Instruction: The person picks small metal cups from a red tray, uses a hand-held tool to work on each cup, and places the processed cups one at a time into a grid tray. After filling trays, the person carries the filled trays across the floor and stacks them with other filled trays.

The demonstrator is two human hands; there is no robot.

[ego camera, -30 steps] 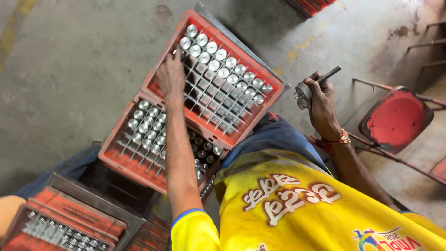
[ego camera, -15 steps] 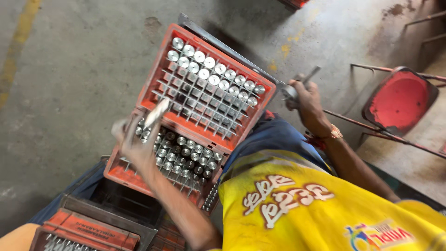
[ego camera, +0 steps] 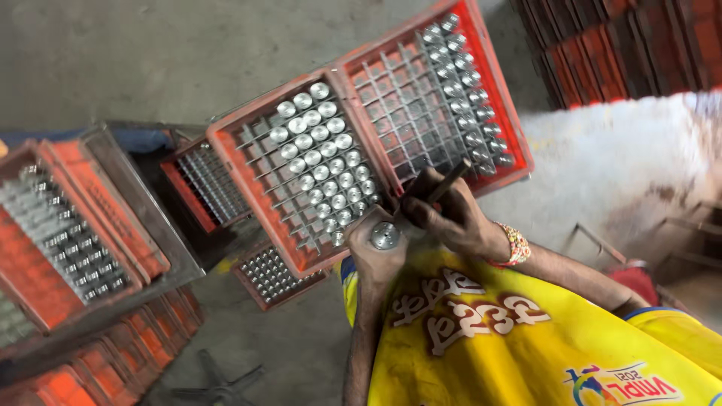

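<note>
My left hand [ego camera: 376, 259] grips a round silver metal part [ego camera: 385, 235], its flat shiny face turned up. Right beside it my right hand [ego camera: 450, 218] holds a thin dark rod-like tool [ego camera: 448, 180] that points up and to the right. Both hands hover at the near edge of a red plastic crate [ego camera: 226, 162] with a grid of cells, many filled with the same silver parts [ego camera: 320, 158]. A second red crate [ego camera: 496, 75] lies next to it on the right, with parts only along its right side. I wear a yellow shirt.
More red crates with metal parts stand at the left [ego camera: 68, 225] and lower left [ego camera: 274, 274], one on a dark frame. Stacked red crates [ego camera: 617, 45] fill the top right. A concrete floor [ego camera: 113, 53] lies beyond, and a red chair [ego camera: 639, 278] stands at the right.
My left hand has come back from the crates with a silver part and now meets my right hand. The view has swung, so the crates sit higher and further left.
</note>
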